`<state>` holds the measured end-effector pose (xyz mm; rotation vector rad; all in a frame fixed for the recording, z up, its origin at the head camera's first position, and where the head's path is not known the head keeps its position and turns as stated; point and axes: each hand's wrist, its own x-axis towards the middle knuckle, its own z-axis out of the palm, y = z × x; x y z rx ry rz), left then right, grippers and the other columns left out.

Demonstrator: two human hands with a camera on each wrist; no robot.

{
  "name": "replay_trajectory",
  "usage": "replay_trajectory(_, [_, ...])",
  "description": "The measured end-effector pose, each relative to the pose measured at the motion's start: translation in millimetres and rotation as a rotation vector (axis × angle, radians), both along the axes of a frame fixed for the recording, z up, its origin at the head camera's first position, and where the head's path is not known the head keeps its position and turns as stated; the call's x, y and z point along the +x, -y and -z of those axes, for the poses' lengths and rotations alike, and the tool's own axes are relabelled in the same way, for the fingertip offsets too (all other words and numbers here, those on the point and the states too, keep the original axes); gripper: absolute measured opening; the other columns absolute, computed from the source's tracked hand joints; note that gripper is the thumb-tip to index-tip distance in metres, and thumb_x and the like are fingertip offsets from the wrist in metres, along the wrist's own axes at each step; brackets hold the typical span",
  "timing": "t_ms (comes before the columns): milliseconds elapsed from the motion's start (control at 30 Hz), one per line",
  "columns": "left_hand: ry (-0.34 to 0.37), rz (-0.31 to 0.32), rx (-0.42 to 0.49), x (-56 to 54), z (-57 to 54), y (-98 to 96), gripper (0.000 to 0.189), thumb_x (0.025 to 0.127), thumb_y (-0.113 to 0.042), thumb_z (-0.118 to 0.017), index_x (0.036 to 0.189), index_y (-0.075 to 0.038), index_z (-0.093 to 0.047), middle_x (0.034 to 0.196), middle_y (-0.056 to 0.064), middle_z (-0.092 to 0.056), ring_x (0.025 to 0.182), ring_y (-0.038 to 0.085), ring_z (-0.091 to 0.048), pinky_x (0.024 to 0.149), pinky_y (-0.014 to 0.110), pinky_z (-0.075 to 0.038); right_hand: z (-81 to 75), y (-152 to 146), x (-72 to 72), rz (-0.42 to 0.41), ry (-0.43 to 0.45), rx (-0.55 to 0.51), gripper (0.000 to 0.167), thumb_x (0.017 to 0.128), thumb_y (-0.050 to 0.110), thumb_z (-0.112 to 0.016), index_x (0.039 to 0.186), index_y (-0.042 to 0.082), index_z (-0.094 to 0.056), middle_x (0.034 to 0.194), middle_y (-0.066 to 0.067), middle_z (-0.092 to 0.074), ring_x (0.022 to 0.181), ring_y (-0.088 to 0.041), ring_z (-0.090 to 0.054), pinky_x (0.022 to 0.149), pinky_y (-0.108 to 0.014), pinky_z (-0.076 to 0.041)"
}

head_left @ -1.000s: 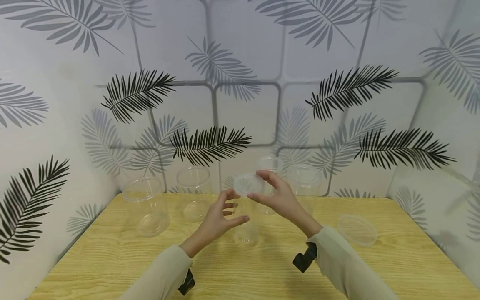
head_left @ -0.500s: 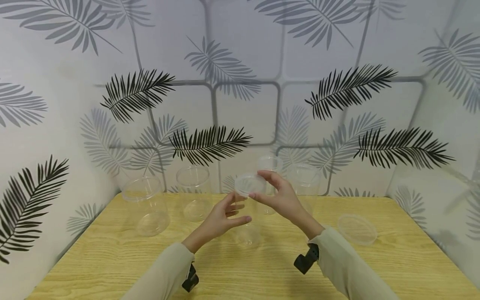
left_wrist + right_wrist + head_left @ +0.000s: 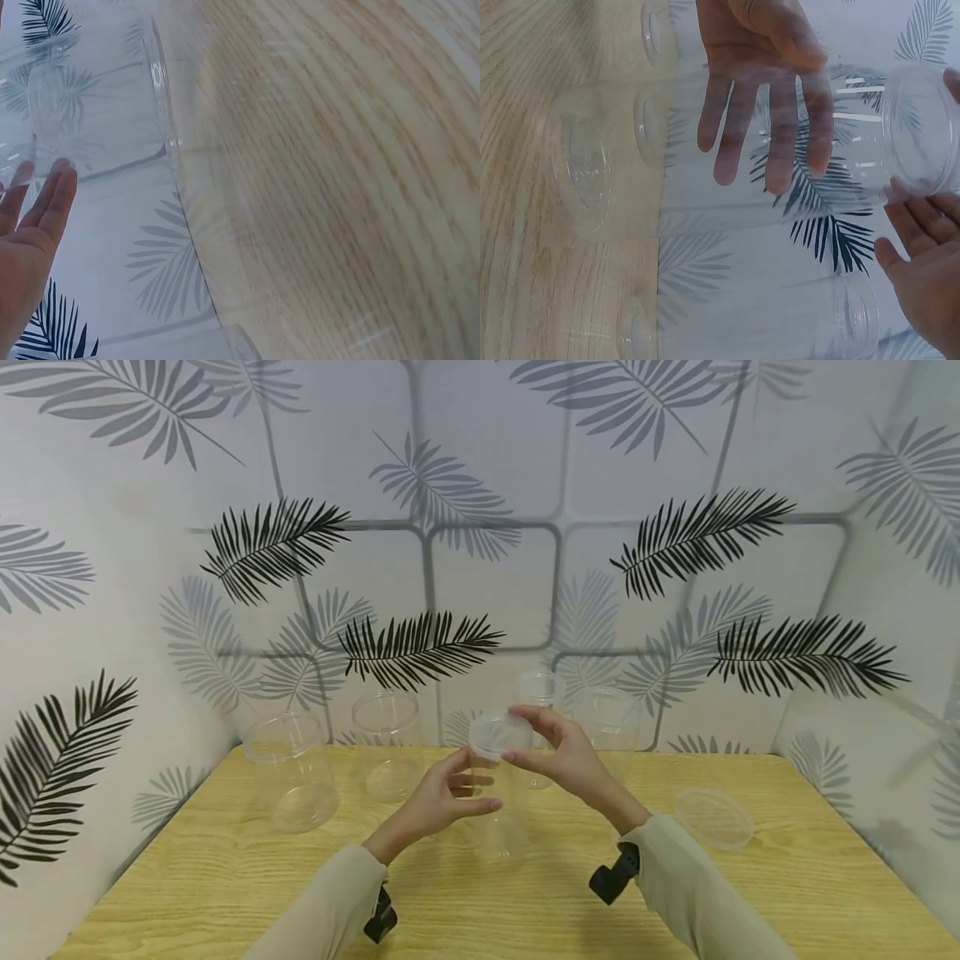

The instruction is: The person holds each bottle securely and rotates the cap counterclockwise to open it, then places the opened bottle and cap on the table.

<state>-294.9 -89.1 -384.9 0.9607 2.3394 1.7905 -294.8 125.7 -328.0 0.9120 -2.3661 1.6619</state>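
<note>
Head view: right fingers [image 3: 542, 720] pinch a lid [image 3: 497, 735], left fingers [image 3: 453, 766] spread apart; jars [image 3: 387, 747] behind, disc [image 3: 715, 819] beside.

- We note pale walls [image 3: 495, 602] printed with black fronds [image 3: 281, 540], grey fronds [image 3: 442, 500] and grey lines [image 3: 430, 577].
- We record a yellowish wood-grain tabletop [image 3: 525, 914].
- We find the light soft.

- The clear jar [image 3: 504, 833] is shifting slightly to the person's right and nearer them at its base.
- The pale lid [image 3: 498, 735] at its top is dipping a little.
- The left hand [image 3: 423, 808] is moving right, its fingers [image 3: 465, 782] reaching further behind the jar.
- The right hand [image 3: 573, 764] is lowering slightly with the lid.
</note>
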Motion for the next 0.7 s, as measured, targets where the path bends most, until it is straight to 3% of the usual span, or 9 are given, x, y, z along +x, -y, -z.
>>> replay_trajectory(233, [0.048, 0.085, 0.003, 0.5, -3.1, 1.7, 0.071, 0.078, -0.005, -0.071, 0.138, -0.018, -0.035, 0.13, 0.017, -0.048, 0.116, 0.036, -0.052, 0.098, 0.055, -0.039, -2.0, -12, -12.4, -0.329, 0.141, -0.079, 0.06, 0.085, 0.015, -0.065, 0.138, 0.006, -0.037, 0.132, -0.008, -0.048, 0.114, -0.014, -0.052, 0.09, -0.028, -0.048])
replay_trajectory(400, [0.066, 0.076, -0.011, 6.9, -11.1, 1.8, 0.071, 0.077, -0.004, -0.071, 0.138, -0.013, -0.036, 0.129, 0.017, -0.049, 0.116, 0.036, -0.052, 0.097, 0.055, -0.04, -4.1, -14, -15.3, -0.445, 0.179, -0.099, 0.063, 0.088, 0.015, -0.061, 0.141, 0.002, -0.029, 0.134, -0.01, -0.045, 0.113, -0.014, -0.053, 0.09, -0.028, -0.048])
replay_trajectory(533, [0.057, 0.052, -0.015, 13.4, -18.9, 3.4, 0.066, 0.078, -0.007, -0.071, 0.135, -0.01, -0.038, 0.128, 0.018, -0.051, 0.114, 0.035, -0.053, 0.096, 0.049, -0.043, -1.5, -14, -13.0, -0.392, 0.18, -0.103, 0.066, 0.088, 0.016, -0.062, 0.142, 0.004, -0.027, 0.143, -0.014, -0.035, 0.125, -0.024, -0.043, 0.096, -0.032, -0.045])
replay_trajectory(700, [0.049, 0.02, -0.005, 15.0, -20.3, 5.0, 0.06, 0.078, -0.008, -0.071, 0.13, -0.008, -0.041, 0.126, 0.018, -0.051, 0.114, 0.038, -0.053, 0.095, 0.047, -0.045, 4.8, -8, -4.5, -0.171, 0.107, -0.087, 0.064, 0.084, 0.019, -0.066, 0.139, 0.011, -0.034, 0.144, -0.012, -0.036, 0.133, -0.032, -0.032, 0.105, -0.046, -0.036])
